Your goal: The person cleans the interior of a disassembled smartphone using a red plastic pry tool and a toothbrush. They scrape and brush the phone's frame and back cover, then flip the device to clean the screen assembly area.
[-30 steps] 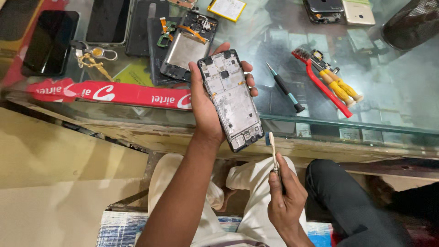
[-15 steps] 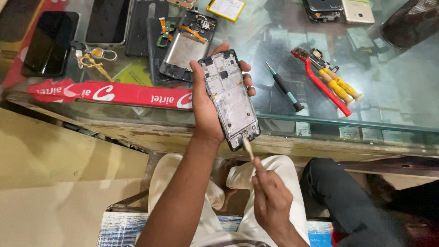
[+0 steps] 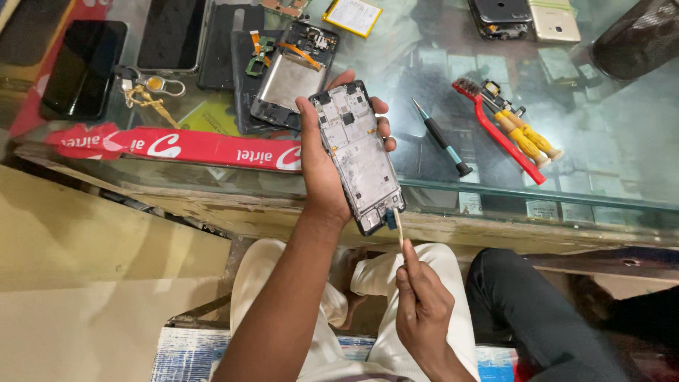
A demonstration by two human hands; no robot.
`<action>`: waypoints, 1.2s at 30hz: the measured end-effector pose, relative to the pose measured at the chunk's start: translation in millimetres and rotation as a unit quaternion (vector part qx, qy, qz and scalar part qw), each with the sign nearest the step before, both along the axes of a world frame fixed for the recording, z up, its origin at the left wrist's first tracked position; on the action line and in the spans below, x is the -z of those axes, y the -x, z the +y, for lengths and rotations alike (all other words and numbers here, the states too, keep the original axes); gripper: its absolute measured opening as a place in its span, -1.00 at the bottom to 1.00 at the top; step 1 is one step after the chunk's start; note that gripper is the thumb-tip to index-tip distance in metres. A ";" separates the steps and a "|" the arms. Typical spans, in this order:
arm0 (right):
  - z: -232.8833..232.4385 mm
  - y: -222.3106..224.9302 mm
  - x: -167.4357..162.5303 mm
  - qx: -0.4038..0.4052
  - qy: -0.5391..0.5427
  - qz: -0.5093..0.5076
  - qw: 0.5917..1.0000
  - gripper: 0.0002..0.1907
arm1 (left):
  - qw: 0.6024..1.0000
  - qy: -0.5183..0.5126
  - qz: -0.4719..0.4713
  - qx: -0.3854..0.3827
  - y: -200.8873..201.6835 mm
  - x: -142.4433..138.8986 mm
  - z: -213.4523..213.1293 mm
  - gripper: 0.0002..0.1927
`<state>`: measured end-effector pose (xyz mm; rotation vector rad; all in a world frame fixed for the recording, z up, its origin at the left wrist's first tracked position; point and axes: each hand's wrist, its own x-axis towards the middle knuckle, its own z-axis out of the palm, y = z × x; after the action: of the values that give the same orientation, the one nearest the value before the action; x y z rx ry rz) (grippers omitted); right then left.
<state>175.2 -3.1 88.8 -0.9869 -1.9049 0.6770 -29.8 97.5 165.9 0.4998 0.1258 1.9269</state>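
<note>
Back already off, the opened phone (image 3: 357,157) sits in the left hand (image 3: 322,166); the right hand (image 3: 422,304) pinches a thin stick (image 3: 399,228) at its lower edge, mid-frame.

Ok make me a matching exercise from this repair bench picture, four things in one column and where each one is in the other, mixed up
Things:
1. opened phone frame
2. thin pale tool
3. red brush
4. keys

Places:
A. on the glass top, far left, beside a dark phone
B. in the left hand
C. on the glass top, right of the black screwdriver
D. in the right hand, tip at the frame's lower end

Pairs: 1-B, 2-D, 3-C, 4-A
</note>
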 end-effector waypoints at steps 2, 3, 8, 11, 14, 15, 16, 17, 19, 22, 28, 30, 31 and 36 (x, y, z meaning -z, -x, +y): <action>-0.7 0.2 1.1 0.007 0.003 -0.016 1.000 -0.50 | 1.000 0.002 -0.003 -0.002 1.0 -0.3 -0.3 -0.30; -0.9 0.2 1.3 0.015 0.014 -0.023 1.000 -0.49 | 1.000 0.000 -0.007 0.004 0.5 -0.6 0.3 -0.30; -0.2 1.6 0.8 0.031 -0.035 -0.033 0.998 -0.48 | 1.000 0.011 0.002 -0.018 -1.2 -1.2 -1.8 -0.32; 1.7 3.2 -0.7 0.033 -0.052 -0.032 0.998 -0.46 | 1.000 0.020 -0.010 -0.006 -2.6 -1.0 -0.7 -0.31; 3.1 5.8 -2.8 0.025 -0.036 -0.010 0.999 -0.49 | 0.999 0.018 0.007 -0.025 -1.3 0.0 -0.4 -0.32; 3.4 6.4 -3.6 0.016 -0.024 0.000 1.000 -0.49 | 0.999 0.015 0.017 -0.027 -1.5 0.4 0.0 -0.32; 3.2 7.2 -4.0 0.012 -0.014 0.008 1.000 -0.49 | 1.000 0.011 0.007 -0.017 -1.4 0.8 0.4 -0.32; 3.1 7.5 -4.6 0.026 -0.022 0.004 0.999 -0.50 | 1.000 0.009 -0.003 -0.007 -1.4 1.1 0.5 -0.31; 2.6 7.6 -4.8 0.042 -0.033 -0.001 0.999 -0.51 | 1.000 0.008 -0.008 -0.006 -0.9 1.4 0.3 -0.31; 2.0 6.6 -3.2 -0.020 -0.039 0.032 0.999 -0.50 | 1.000 0.012 -0.008 -0.007 -0.7 0.9 -0.1 -0.32; -3.3 4.0 10.8 0.017 -0.039 0.018 0.999 -0.51 | 1.000 0.011 0.001 -0.030 -2.8 -1.3 -0.5 -0.32; -9.0 2.6 17.5 -0.033 0.037 0.076 0.996 -0.51 | 1.000 0.003 -0.010 -0.015 -3.2 -1.7 -0.6 -0.32; -12.0 1.8 20.8 -0.058 0.073 0.105 0.990 -0.50 | 1.000 0.001 -0.008 -0.009 -3.1 -2.0 -0.3 -0.32; -16.3 -5.9 27.6 -0.040 0.350 0.238 0.905 -0.50 | 1.000 0.010 0.000 -0.013 0.5 -2.8 -2.6 -0.33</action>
<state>181.1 -19.3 61.2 -1.0360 -1.2753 1.5646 -30.3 94.9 168.8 0.4870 0.1525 1.9498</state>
